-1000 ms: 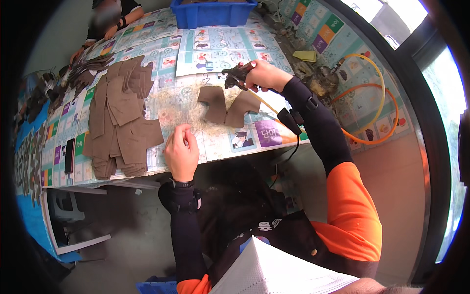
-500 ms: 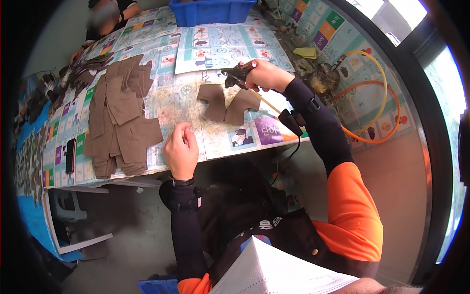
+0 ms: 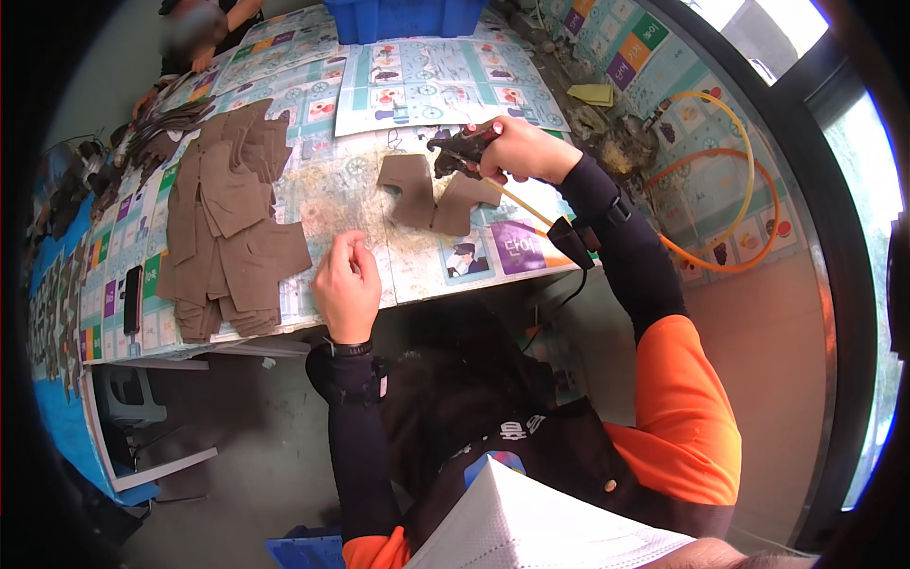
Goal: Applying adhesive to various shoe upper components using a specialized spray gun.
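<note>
My right hand (image 3: 528, 152) is wrapped round a dark, stained spray gun (image 3: 459, 152), from which a thin yellow hose runs back past my wrist. Just under its front end lies a flat brown cut piece (image 3: 410, 202) with a V-shaped gap in its far edge. The gun and hand cover part of that piece. My left hand (image 3: 347, 287) is loosely curled above the table's near edge, and no object shows in its fingers. To its left is a thick, overlapping stack of similar brown pieces (image 3: 220, 228).
A blue crate (image 3: 403, 24) and a patterned sheet (image 3: 445, 90) lie farther back on the table. Orange tubing (image 3: 706, 266) loops at the right near a yellow pad (image 3: 592, 94). A phone (image 3: 133, 299) lies at the left. Another person (image 3: 194, 43) is at the far left.
My right hand and the spray gun have shifted slightly over the same brown piece. The left hand stays curled at the table edge; the view has moved a little.
</note>
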`<move>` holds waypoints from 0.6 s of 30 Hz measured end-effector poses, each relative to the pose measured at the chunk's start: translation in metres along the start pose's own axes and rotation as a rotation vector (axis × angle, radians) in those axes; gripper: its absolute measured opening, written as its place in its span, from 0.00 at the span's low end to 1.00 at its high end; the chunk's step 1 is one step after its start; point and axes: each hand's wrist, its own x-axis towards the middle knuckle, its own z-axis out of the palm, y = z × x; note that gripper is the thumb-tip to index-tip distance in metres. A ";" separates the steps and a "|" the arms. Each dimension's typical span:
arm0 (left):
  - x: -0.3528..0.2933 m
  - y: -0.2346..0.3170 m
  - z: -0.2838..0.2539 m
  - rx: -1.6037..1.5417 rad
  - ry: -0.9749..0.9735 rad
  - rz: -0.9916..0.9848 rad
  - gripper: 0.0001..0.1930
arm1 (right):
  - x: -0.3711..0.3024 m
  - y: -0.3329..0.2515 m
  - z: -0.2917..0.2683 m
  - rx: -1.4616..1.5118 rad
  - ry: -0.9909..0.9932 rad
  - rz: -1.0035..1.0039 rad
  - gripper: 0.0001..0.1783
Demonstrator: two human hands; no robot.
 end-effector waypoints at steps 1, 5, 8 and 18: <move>0.000 0.000 0.000 0.002 0.002 0.005 0.04 | -0.002 0.000 0.000 -0.015 0.008 0.000 0.06; 0.001 0.000 0.001 -0.004 -0.001 0.001 0.05 | -0.003 0.006 0.000 -0.041 -0.014 -0.024 0.07; -0.001 -0.002 0.000 0.007 -0.004 -0.011 0.04 | -0.007 0.002 0.003 -0.062 -0.028 -0.018 0.09; -0.001 -0.003 0.002 0.003 0.002 -0.010 0.04 | -0.018 0.017 0.008 -0.176 -0.041 -0.242 0.09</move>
